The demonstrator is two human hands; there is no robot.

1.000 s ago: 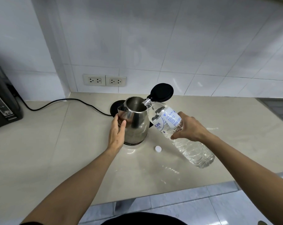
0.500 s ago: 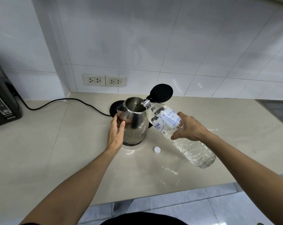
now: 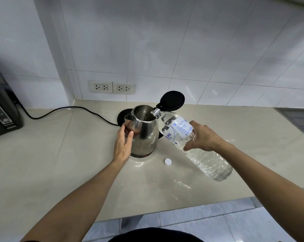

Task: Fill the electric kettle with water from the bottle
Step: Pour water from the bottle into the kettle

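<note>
Kettle point(image 3: 144, 135) upright on bench point(image 3: 60, 163), lid point(image 3: 173, 101) flipped open. Left hand point(image 3: 123, 145) flat against kettle's left wall, fingers straight, together. Right hand point(image 3: 203, 137) right of kettle, fingers clamped round tilted bottle point(image 3: 209, 159), mouth over kettle rim. Stream and water level inside kettle unclear. Kettle hides most of base point(image 3: 124, 116). Cap point(image 3: 168, 161) front-right of kettle. Dark appliance point(image 3: 1, 109) far left of kettle, cut off.

Bright, even light; wide-angle edge distortion

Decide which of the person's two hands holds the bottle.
The right hand: it grips the tilted bottle, whose neck reaches over the open kettle. The left hand only touches the kettle's side.
</note>
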